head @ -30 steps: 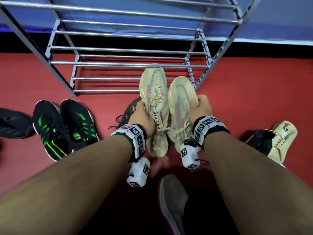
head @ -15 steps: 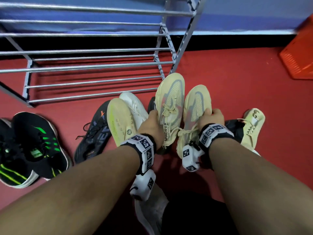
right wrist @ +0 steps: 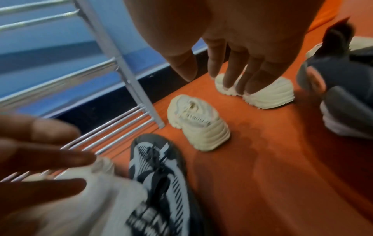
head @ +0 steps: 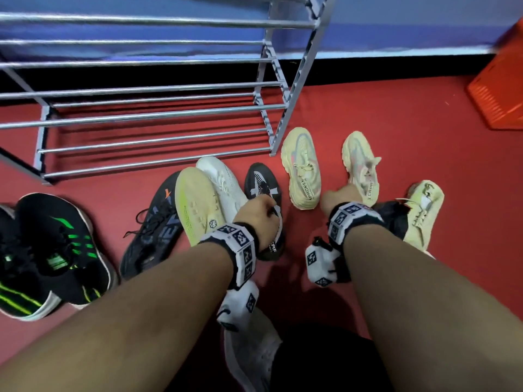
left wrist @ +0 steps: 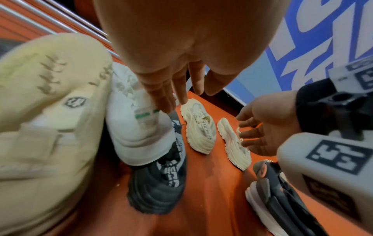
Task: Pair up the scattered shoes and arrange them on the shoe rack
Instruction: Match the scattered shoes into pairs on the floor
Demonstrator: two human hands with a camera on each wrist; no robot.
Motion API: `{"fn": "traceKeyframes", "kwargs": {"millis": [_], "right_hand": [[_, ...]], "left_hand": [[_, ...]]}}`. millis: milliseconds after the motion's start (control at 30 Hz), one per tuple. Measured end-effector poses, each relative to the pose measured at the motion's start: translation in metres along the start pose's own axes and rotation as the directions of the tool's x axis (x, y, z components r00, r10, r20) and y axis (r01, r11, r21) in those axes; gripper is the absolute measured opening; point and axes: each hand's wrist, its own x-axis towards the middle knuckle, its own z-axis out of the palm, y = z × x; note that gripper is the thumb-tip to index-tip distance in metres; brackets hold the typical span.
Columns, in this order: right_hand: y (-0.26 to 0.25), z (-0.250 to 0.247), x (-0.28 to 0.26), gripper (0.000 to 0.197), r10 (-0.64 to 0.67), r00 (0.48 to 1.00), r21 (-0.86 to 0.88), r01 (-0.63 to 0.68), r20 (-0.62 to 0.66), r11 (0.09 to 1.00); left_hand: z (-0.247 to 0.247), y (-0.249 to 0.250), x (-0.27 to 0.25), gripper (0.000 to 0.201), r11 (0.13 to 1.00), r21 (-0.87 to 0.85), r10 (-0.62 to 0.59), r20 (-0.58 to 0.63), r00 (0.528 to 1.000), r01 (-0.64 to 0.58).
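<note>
Head view shows the change: a second ago each hand held one shoe of the cream pair up before the shoe rack (head: 158, 117); now the left cream shoe (head: 301, 168) and right cream shoe (head: 360, 165) stand on the red floor (head: 424, 137) at centre right of the frame, beside the rack's right post, near each other but apart. So this pair is matched, not yet shelved. Both grips are released: the left hand (head: 261, 215), fingers extended, hangs over the black patterned shoe (head: 261, 182) just left of the pair, probably the next pick; the right hand (head: 341, 196) hovers empty at the right cream shoe's heel.
</note>
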Motion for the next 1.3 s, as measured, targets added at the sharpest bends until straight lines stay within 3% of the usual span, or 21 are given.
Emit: {"fn": "traceKeyframes", "kwargs": {"millis": [67, 167, 500, 667, 767, 933, 1167, 1300], "right_hand": [[-0.002, 0.020, -0.010, 0.026, -0.036, 0.999, -0.026, 0.037, 0.027, 0.999], [-0.010, 0.035, -0.022, 0.030, -0.133, 0.984, 0.000, 0.134, 0.119, 0.991], [-0.027, 0.062, -0.047, 0.034, -0.248, 0.962, -0.035, 0.253, 0.114, 0.967], [-0.047, 0.086, -0.063, 0.008, -0.310, 0.932, -0.073, 0.329, 0.190, 0.942], [-0.062, 0.101, -0.073, 0.028, -0.381, 0.894, -0.101, 0.412, 0.234, 0.905], [-0.104, 0.121, -0.106, 0.001, -0.465, 0.838, -0.087, 0.506, 0.287, 0.858], [-0.141, 0.166, -0.176, 0.003, -0.589, 0.737, 0.000, 0.624, 0.331, 0.782], [-0.161, 0.202, -0.230, 0.007, -0.640, 0.652, 0.033, 0.690, 0.407, 0.723]], "left_hand": [[-0.007, -0.007, -0.002, 0.019, 0.999, -0.019, 0.032, -0.047, 0.998, -0.033], [-0.020, -0.013, 0.000, 0.014, 1.000, 0.002, 0.030, -0.070, 0.997, -0.030], [-0.048, -0.046, 0.002, 0.011, 0.999, 0.037, 0.013, -0.136, 0.991, -0.008], [-0.065, -0.065, -0.001, 0.009, 0.999, 0.043, -0.023, -0.157, 0.987, 0.030], [-0.082, -0.076, -0.005, 0.006, 0.997, 0.066, -0.033, -0.191, 0.981, 0.046], [-0.127, -0.083, -0.014, 0.008, 0.996, 0.045, -0.061, -0.297, 0.953, 0.077], [-0.203, -0.120, -0.052, 0.008, 0.990, -0.028, -0.138, -0.474, 0.870, 0.142], [-0.247, -0.161, -0.086, 0.006, 0.977, -0.051, -0.201, -0.556, 0.807, 0.208]]}}
